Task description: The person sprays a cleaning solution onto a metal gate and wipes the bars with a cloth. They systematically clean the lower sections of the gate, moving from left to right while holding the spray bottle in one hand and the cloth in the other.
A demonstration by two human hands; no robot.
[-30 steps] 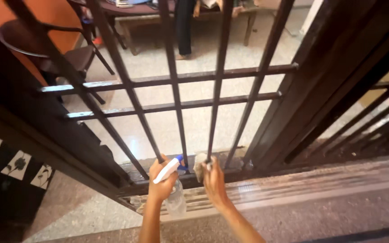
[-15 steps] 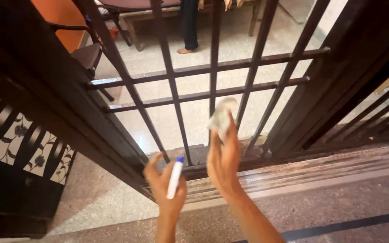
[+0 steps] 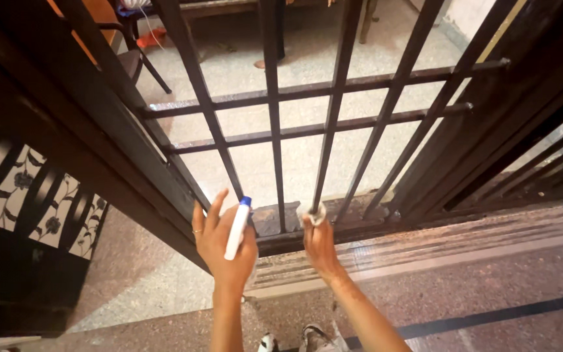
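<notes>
A white spray bottle is gripped in the left hand. A pale cloth is pressed by the right hand against the base of a dark gate bar.

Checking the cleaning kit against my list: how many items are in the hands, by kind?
Spray bottle, white with blue tip, in left hand: 1
Cloth, pale, crumpled, in right hand: 1
Total: 2

white spray bottle, blue tip, slim, upright in left hand; no labels, signs, screens.
</notes>
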